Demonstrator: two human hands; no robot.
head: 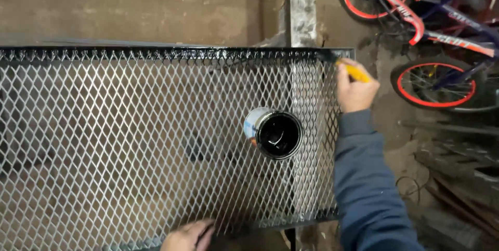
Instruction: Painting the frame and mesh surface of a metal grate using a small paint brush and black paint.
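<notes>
The right hand is clenching a paintbrush with a yellow handle, fingers wrapped around the grip. The brush's dark bristle end is pressing on the far right corner of a metal mesh panel, right at the black-coated top frame edge. The bristles themselves are blurring into the black frame, so the exact contact point is hard to tell. A blue sleeve is running from the lower right up to that hand, lying along the panel's right edge.

The left hand is resting at the near frame edge of the panel, bottom centre, only partly in view. Fingers are looking laid flat on the frame; whether they are gripping it or just pressing on it I cannot tell.

The panel is lying flat, filling most of the view, an expanded diamond mesh in a light grey tone, with the far and near frame bars looking wet black. An open paint can is sitting on the mesh, right of centre, tilted toward the camera, with glossy black paint inside. It is near the right forearm but apart from it.

Beyond the panel, a bare concrete wall is standing. Two bicycles with red rims are leaning at the upper right, well apart from the panel.
</notes>
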